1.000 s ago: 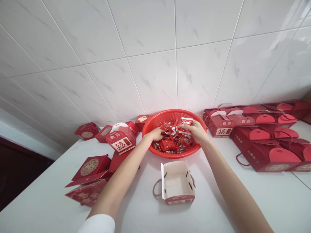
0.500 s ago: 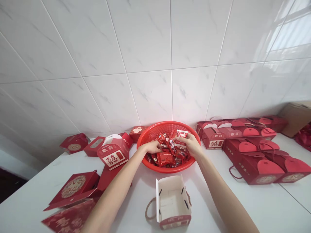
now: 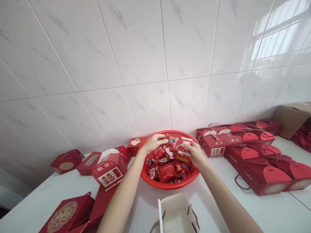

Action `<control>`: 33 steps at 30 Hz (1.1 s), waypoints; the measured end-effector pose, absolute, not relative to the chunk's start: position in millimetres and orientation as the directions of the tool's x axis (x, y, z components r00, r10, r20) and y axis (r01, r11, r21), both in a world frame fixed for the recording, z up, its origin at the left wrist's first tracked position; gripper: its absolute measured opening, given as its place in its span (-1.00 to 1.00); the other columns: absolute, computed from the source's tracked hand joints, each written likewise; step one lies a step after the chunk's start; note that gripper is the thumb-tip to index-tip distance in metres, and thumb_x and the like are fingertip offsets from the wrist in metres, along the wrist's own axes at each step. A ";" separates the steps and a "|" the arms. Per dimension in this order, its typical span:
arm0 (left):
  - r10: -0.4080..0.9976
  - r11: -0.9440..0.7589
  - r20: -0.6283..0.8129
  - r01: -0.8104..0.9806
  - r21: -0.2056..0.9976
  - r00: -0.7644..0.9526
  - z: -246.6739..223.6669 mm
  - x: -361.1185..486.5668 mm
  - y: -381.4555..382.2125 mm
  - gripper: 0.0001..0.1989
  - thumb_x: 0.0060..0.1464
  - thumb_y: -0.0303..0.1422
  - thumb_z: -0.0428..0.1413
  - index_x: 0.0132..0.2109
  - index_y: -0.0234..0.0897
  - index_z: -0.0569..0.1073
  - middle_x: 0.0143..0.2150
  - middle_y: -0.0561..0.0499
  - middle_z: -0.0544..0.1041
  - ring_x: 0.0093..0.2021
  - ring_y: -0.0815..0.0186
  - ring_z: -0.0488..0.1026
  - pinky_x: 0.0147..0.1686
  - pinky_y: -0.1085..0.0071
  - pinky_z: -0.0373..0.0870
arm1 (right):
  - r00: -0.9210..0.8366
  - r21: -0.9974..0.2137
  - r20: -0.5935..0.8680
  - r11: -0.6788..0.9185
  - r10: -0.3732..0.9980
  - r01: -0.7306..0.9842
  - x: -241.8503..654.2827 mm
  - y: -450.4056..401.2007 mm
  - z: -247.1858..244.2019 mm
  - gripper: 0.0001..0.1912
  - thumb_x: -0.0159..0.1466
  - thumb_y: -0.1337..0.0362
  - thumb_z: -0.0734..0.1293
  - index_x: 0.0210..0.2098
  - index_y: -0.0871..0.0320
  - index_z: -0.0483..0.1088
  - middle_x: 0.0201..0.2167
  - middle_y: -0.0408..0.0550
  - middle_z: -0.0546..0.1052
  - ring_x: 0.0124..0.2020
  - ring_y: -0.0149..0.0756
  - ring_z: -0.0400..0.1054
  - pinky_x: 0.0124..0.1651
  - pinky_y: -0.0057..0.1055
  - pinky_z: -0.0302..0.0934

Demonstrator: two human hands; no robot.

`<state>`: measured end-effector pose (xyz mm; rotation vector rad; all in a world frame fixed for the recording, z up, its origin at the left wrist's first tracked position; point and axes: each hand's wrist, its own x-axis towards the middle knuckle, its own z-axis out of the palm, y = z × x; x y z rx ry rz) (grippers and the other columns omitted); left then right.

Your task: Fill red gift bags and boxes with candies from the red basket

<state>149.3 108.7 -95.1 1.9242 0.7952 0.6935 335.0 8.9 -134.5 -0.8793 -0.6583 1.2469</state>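
A round red plastic basket (image 3: 170, 185) stands against the tiled wall, filled with red-wrapped candies (image 3: 167, 171). My left hand (image 3: 155, 142) is over its back left part, thumb and fingers drawn together beside a red packet (image 3: 173, 141); what they pinch is too small to make out. On the right side of the basket my right hand (image 3: 193, 153) has its fingers closed on red candy packets (image 3: 186, 147). An open box with a white inside (image 3: 177, 216) stands in front of the basket, cut off by the lower edge.
Several closed red gift boxes (image 3: 252, 168) stand in rows on the right, with a brown carton (image 3: 293, 115) behind them. To the left are more red boxes, one with a white label (image 3: 109, 178). A large red box (image 3: 64, 215) lies at the lower left.
The view has tilted up, so the basket and open box sit lower. My left hand has moved back and up from the middle candies towards the upright packet. My right hand remains at the basket's right.
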 end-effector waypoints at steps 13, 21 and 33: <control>0.727 -0.417 0.190 0.204 0.886 0.660 -116.8 163.9 108.3 -0.64 0.03 -0.11 0.22 -0.18 -0.32 0.58 -0.18 -0.09 0.61 -0.15 0.13 0.51 -0.10 0.25 0.41 | 0.221 -0.886 -0.011 0.093 0.975 -0.454 335.4 7.2 -130.1 -0.59 -0.11 0.21 0.57 -0.25 0.13 0.52 -0.25 -0.05 0.63 -0.27 -0.16 0.53 -0.25 -0.27 0.44; 0.739 -0.226 0.110 0.091 0.970 0.665 -115.5 160.8 101.4 -0.54 -0.04 -0.11 0.29 -0.07 -0.34 0.57 -0.13 -0.11 0.63 -0.11 0.12 0.53 -0.04 0.21 0.41 | 0.235 -0.908 -0.034 0.068 0.971 -0.413 335.4 6.6 -130.1 -0.62 -0.18 0.32 0.54 -0.33 0.14 0.49 -0.33 -0.09 0.62 -0.32 -0.19 0.51 -0.25 -0.26 0.44; 0.776 -0.201 0.153 0.010 0.980 0.611 -116.3 154.4 84.8 -0.56 -0.06 -0.13 0.31 -0.08 -0.31 0.58 -0.10 -0.09 0.62 -0.07 0.11 0.52 0.04 0.19 0.35 | 0.232 -0.927 0.067 0.146 0.970 -0.345 331.1 4.6 -132.7 -0.64 -0.17 0.31 0.52 -0.34 0.14 0.47 -0.36 -0.10 0.62 -0.33 -0.18 0.51 -0.19 -0.19 0.42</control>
